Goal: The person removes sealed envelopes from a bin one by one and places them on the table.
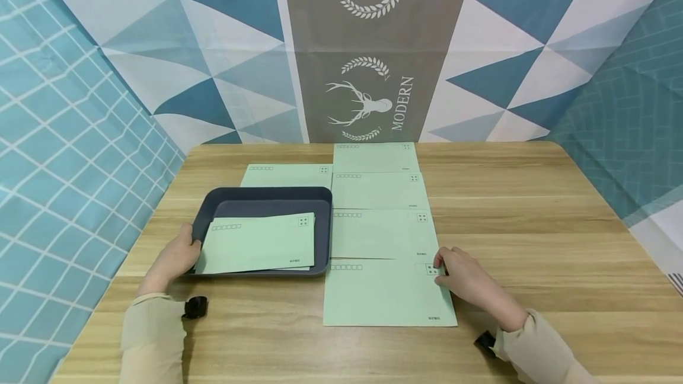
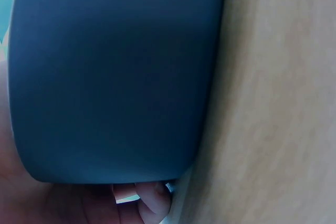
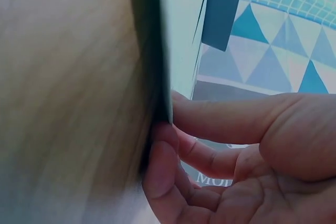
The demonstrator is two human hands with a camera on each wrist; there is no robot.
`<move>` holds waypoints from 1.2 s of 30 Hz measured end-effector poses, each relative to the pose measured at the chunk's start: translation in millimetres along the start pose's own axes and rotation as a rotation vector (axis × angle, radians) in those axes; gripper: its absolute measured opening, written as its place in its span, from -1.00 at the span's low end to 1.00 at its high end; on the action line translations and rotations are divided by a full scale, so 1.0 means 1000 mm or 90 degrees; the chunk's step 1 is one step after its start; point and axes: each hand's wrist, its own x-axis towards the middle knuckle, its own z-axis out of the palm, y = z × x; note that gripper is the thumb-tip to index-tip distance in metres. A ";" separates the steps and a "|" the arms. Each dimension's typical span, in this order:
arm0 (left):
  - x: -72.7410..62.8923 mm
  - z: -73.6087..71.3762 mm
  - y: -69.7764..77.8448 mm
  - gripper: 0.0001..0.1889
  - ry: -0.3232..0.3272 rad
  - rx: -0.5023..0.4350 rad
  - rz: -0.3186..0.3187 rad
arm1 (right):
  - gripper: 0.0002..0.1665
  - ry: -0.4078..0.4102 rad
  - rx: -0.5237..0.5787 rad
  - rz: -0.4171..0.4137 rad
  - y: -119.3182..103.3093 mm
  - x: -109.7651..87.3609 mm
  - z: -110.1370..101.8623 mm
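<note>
My left hand [image 1: 175, 258] grips the left side of a dark grey tray [image 1: 267, 193]. In the left wrist view the tray's outer wall [image 2: 115, 87] fills much of the picture, with curled fingers [image 2: 152, 203] at its end. Several pale green envelopes lie in the tray, the top one [image 1: 261, 245] face up. My right hand [image 1: 469, 277] pinches the right edge of the nearest green envelope [image 1: 384, 295] in the column beside the tray. The right wrist view shows the thumb [image 3: 220, 119] on one face of its edge and fingertips [image 3: 163, 163] on the other.
Three more green envelopes run back in the column: a near one [image 1: 381, 233], a middle one [image 1: 379, 191] and a far one [image 1: 373, 159]. Another envelope [image 1: 288, 175] lies partly behind the tray. The wooden table [image 1: 512, 212] meets a patterned cloth backdrop [image 1: 368, 34].
</note>
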 end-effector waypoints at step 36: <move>0.002 0.001 -0.003 -0.59 0.006 0.008 -0.001 | -0.88 0.022 -0.055 -0.142 -0.072 0.035 -0.008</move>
